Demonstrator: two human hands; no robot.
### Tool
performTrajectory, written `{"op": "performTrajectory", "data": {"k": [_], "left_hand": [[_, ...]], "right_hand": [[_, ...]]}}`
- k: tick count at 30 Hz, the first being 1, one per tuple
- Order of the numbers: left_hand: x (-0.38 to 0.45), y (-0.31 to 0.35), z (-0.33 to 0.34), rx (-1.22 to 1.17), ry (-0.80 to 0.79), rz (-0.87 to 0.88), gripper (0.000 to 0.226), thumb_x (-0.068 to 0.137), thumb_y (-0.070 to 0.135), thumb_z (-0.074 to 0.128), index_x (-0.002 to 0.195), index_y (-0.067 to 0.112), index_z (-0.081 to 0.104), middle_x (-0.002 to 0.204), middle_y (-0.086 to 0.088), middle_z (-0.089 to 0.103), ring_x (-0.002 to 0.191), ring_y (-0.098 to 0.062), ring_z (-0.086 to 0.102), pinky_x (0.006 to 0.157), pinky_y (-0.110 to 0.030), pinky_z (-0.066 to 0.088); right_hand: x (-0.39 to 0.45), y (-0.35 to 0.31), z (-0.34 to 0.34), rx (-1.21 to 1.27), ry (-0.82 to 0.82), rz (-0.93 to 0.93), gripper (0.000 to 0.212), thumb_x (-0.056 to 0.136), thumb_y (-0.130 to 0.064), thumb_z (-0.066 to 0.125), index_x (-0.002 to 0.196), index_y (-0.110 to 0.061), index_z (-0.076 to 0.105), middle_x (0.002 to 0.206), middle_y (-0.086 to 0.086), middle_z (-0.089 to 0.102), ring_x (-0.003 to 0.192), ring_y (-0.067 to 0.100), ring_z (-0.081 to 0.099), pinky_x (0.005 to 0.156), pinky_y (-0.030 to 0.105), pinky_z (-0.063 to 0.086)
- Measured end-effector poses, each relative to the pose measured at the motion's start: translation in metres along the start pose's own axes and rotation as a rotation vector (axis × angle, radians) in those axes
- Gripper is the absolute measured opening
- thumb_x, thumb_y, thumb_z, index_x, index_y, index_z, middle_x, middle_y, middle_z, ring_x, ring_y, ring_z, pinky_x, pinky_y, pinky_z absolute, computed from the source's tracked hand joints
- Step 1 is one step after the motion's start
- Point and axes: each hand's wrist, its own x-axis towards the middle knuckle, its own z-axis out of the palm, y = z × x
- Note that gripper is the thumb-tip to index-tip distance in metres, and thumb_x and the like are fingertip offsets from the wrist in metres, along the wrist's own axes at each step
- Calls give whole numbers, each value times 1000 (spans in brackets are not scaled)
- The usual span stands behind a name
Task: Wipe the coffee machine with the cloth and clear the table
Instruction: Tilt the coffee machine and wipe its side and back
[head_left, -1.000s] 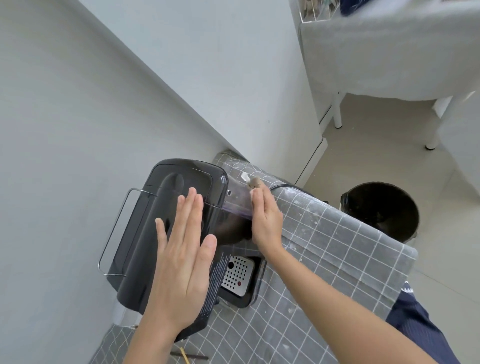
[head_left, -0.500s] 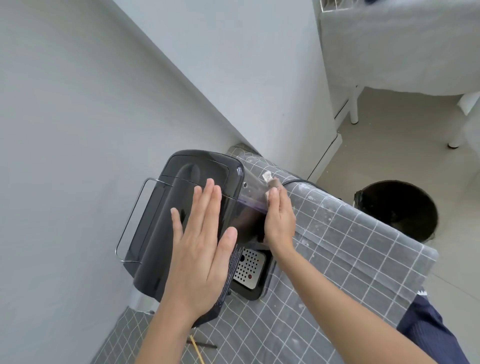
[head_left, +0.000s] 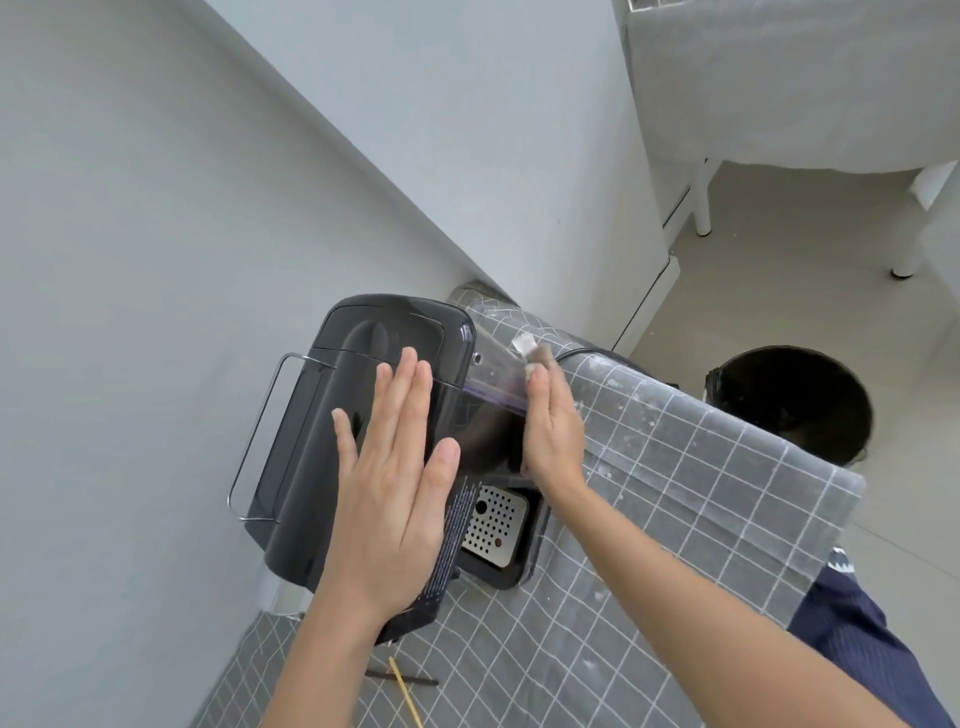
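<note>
A black coffee machine (head_left: 332, 415) stands on a table with a grey checked cloth cover (head_left: 701, 499), against the wall. My left hand (head_left: 395, 499) lies flat and open on the machine's top, fingers together. My right hand (head_left: 553, 431) presses against the machine's right side over the clear water tank (head_left: 493, 374). A small brownish-white cloth (head_left: 535, 353) pokes out beyond its fingertips; most of it is hidden under the hand. The perforated metal drip tray (head_left: 493, 525) shows below.
A black waste bin (head_left: 789, 400) stands on the floor right of the table. Thin sticks (head_left: 402, 686) lie on the table near the front edge. A white covered table (head_left: 779, 93) with white legs stands at the back right. Walls close in on the left.
My right hand with the cloth has slid slightly along the machine's side. The left hand stays flat on top. The view has shifted a little.
</note>
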Motion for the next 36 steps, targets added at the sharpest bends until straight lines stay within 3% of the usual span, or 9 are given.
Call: {"op": "performTrajectory", "data": {"k": [4, 8, 11, 18, 23, 27, 30, 32, 36], "left_hand": [[-2, -2, 0, -61, 13, 14, 58, 99, 46, 11, 154, 30, 5, 163, 22, 0, 151, 1, -8, 120, -28, -19], [-4, -4, -2, -105, 8, 31, 62, 98, 57, 1, 155, 31, 2, 163, 23, -1, 151, -1, -7, 120, -32, -19], [-4, -3, -3, -101, 5, 28, 61, 98, 53, 3, 154, 32, -2, 163, 22, -3, 151, 1, -9, 120, -35, -19], [-4, -4, -2, -88, 20, 33, 64, 95, 57, -1, 153, 32, -6, 163, 20, -6, 148, 5, -14, 120, -37, -20], [-6, -4, -1, -105, 45, 37, 69, 92, 60, -3, 154, 30, -6, 163, 19, -4, 147, 8, -13, 120, -38, -20], [-12, -4, -6, -305, 170, 29, 76, 91, 67, -1, 156, 27, 11, 161, 18, 14, 144, 18, -3, 117, -24, -24], [-17, -12, -21, -513, 369, -42, 56, 102, 46, 19, 149, 22, 36, 149, 18, 41, 135, 22, 26, 124, -29, -4], [-20, -28, -36, -526, 511, -103, 45, 103, 36, 33, 139, 17, 52, 138, 10, 57, 130, 5, 46, 122, -33, 22], [-16, -87, -60, -353, 632, -263, 30, 101, 16, 47, 119, 6, 68, 123, -9, 69, 116, -20, 63, 95, -11, 35]], "right_hand": [[-63, 18, 4, 32, -21, 74, 43, 104, -41, 24, 130, -74, 17, 157, -15, 27, 148, 9, 16, 120, 49, 19], [-92, -29, 16, 43, -99, -178, 50, 105, -37, 26, 152, -43, 11, 162, -21, 6, 148, -3, -6, 123, 34, 3], [-42, -36, 9, -18, -52, -236, 47, 102, -48, 27, 149, -49, 18, 157, -28, 19, 147, 5, 22, 121, 36, 20], [-44, 6, -3, -156, -59, 122, 33, 104, -38, 25, 128, -26, 44, 123, 7, 61, 114, 29, 57, 91, 36, 41], [-41, -4, -35, -443, -227, 112, 28, 104, -30, 26, 112, -14, 47, 91, 8, 64, 76, 20, 60, 72, 33, 45], [-56, 13, -60, -705, -354, 79, 23, 103, -24, 30, 108, -12, 49, 100, 9, 63, 85, 22, 60, 79, 36, 49], [-73, 34, -72, -823, -417, 134, 30, 100, -21, 38, 129, -15, 43, 114, 10, 64, 96, 27, 65, 80, 37, 54], [-80, 27, -72, -837, -409, 83, 44, 98, -17, 45, 142, -17, 38, 128, 9, 61, 111, 27, 63, 89, 36, 53], [-102, -40, -51, -579, -254, -225, 23, 100, -26, 49, 116, -20, 64, 109, -4, 71, 97, 10, 67, 83, 20, 53]]}}
